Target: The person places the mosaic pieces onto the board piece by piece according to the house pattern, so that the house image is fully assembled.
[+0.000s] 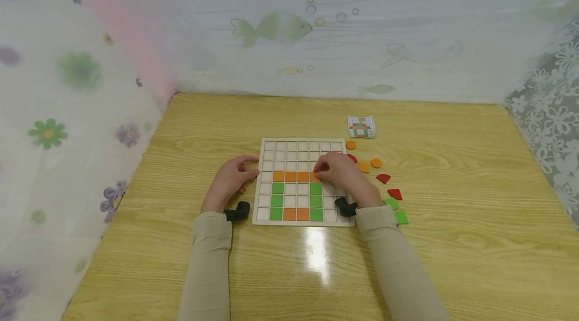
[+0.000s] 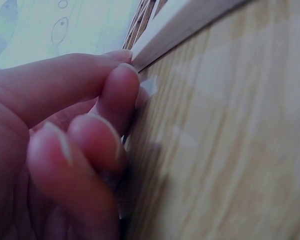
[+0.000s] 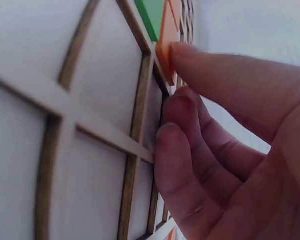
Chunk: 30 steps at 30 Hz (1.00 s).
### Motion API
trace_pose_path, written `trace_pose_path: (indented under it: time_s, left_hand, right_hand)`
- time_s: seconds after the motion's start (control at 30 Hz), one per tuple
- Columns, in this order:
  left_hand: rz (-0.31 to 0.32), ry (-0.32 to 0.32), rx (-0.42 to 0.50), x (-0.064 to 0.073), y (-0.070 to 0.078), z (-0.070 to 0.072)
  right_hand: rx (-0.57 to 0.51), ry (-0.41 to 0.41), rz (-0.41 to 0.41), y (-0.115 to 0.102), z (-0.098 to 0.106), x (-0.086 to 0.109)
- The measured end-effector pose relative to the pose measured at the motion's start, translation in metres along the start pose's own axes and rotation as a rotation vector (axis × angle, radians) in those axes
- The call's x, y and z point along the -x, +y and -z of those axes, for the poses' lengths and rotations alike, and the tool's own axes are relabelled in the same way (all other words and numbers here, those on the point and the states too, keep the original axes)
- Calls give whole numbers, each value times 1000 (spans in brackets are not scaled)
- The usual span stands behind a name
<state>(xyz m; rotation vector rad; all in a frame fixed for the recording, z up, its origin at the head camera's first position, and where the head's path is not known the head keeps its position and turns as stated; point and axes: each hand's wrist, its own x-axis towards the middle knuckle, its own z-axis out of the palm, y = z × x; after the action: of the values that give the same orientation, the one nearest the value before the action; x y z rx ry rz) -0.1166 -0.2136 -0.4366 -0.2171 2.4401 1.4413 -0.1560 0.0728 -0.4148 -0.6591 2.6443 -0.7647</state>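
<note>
A pale wooden grid board [image 1: 258,195] lies on the table with orange and green square tiles in some of its cells. My right hand [image 1: 341,170] is over its right half and pinches an orange tile [image 3: 166,42] at the right end of the orange row; in the right wrist view the tile stands slightly tilted over its cell, beside a green tile [image 3: 151,17]. My left hand [image 1: 232,178] is at the board's left side, thumb and fingertips [image 2: 124,80] right at its edge, the other fingers loosely bent.
A small printed pattern card [image 1: 361,127] lies behind the board. Right of it are loose pieces: orange discs [image 1: 376,163], an orange square [image 1: 364,167], red wedges [image 1: 395,194] and green squares [image 1: 401,218]. Walls with printed curtains [image 1: 289,49] border the wooden table [image 1: 475,240].
</note>
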Motion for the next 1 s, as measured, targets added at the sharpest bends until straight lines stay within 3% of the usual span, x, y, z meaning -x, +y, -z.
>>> trace_pose_path:
  time_s: [0.23, 0.5, 1.0]
  left_hand:
    - [-16, 2, -7, 0, -1, -1]
    - [-30, -4, -30, 0, 0, 0]
    - [-24, -3, -20, 0, 0, 0]
  right_hand:
    - [18, 26, -4, 0, -1, 1]
    - [-35, 52, -13, 6, -1, 7]
    - [-6, 68, -47, 22, 25, 44]
